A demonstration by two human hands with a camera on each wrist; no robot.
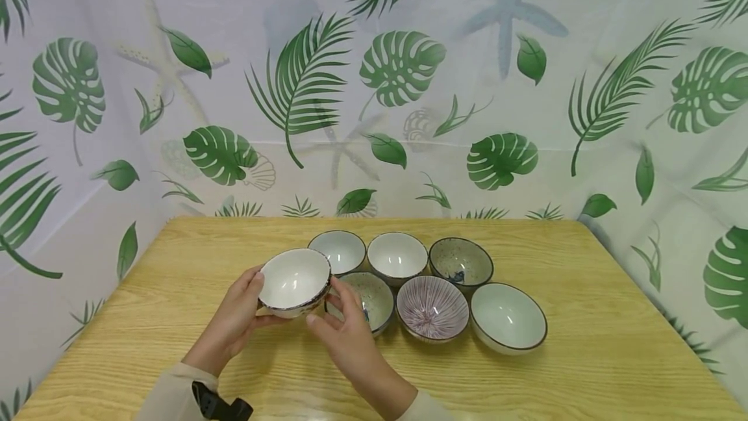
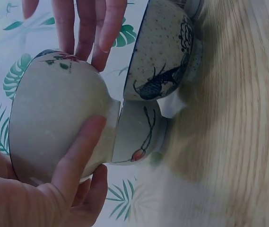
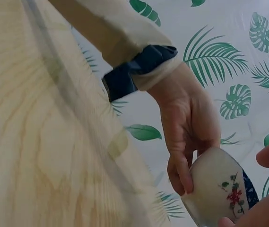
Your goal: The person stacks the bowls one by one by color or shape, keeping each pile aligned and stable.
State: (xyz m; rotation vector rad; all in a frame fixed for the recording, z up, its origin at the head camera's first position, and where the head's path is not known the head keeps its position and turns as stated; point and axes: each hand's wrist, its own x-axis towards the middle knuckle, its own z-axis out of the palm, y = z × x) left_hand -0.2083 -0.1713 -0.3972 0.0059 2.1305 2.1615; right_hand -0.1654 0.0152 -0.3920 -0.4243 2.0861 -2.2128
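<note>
A white bowl with a dark patterned rim is held up over the table, its inside tipped toward the head camera. My left hand grips it from the left, thumb by the rim and fingers spread under the base in the left wrist view. My right hand meets the bowl's right side with fairly straight fingers; its thumb stands apart. A red flower print shows on the bowl's outside. Behind and partly hidden by it and my right hand is a speckled bowl with a blue fish motif.
In the back row stand a pale bowl, a white bowl and a speckled brown bowl. A purple-striped bowl and a pale green bowl stand in front. Behind the wooden table hangs a leaf-print curtain.
</note>
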